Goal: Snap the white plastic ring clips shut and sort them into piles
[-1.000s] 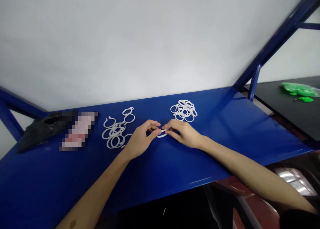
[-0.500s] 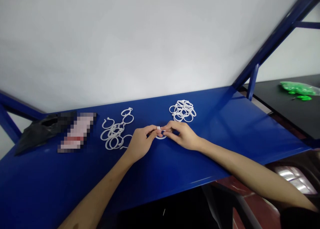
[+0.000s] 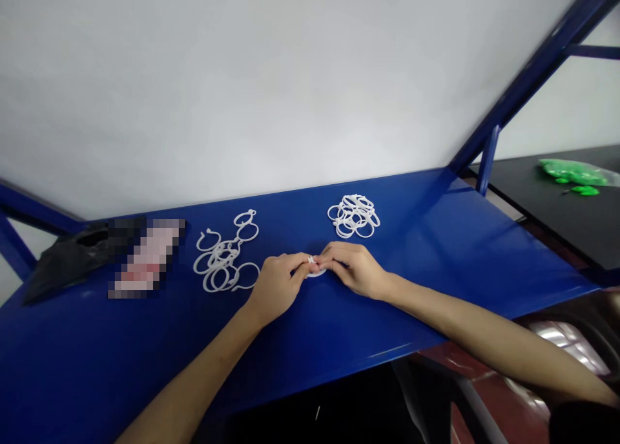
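Note:
Between my two hands is a white plastic ring (image 3: 317,273), mostly covered by my fingers. My left hand (image 3: 281,282) pinches it from the left, my right hand (image 3: 356,267) from the right, and the fingertips meet at its small top end. Left of my left hand lies a loose group of white rings (image 3: 220,263), some of them open at a gap with a small knob. Beyond my right hand sits a tighter pile of white rings (image 3: 356,214).
The rings lie on a blue tabletop (image 3: 300,360) against a pale wall. At the left are a black plastic bag (image 3: 62,256) and a pixelated pink-and-white item (image 3: 150,256). Blue frame posts (image 3: 489,159) rise at the right, beside a black table (image 3: 566,205) with a green bagged item (image 3: 574,171).
Both hands have come closer together and slightly nearer to me, covering more of the ring. The gap between the fingertips has closed. Both ring groups stay put.

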Available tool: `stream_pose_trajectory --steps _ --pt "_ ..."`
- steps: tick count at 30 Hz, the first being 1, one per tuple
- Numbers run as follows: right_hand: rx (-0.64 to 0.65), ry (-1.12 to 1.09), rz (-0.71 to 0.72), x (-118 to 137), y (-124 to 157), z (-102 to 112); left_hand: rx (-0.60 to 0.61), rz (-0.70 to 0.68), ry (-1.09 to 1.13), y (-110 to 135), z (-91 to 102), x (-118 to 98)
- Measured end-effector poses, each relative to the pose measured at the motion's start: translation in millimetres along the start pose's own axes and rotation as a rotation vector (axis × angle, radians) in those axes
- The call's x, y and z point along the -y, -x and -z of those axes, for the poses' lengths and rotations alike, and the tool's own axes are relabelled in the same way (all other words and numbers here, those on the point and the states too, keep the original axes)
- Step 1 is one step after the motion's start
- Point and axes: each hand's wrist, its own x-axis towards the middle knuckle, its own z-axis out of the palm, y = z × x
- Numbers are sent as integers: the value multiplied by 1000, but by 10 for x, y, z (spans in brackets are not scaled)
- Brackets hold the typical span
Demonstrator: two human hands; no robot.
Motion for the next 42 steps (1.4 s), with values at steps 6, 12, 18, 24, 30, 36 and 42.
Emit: stream_pose_trajectory --steps 6,12,18,24,30,36,42 --pt "10 89 46 -5 11 -27 -18 -94 -114 7 -46 56" --pt "-83 187 -34 -89 -128 48 -99 -78 -186 -118 94 146" --pt "-389 456 -315 -489 -162 554 -202 115 -633 -194 324 574" --pt "-368 629 -612 -747 -103 855 -109 144 -788 -164 376 713" --pt "-386 745 -614 -668 -108 843 -167 194 -879 -154 397 528" --pt "-365 715 -371 -450 -139 663 -72 211 -901 -123 413 482" --pt "-112 479 -145 -187 -139 311 -118 143 -697 -137 341 335"
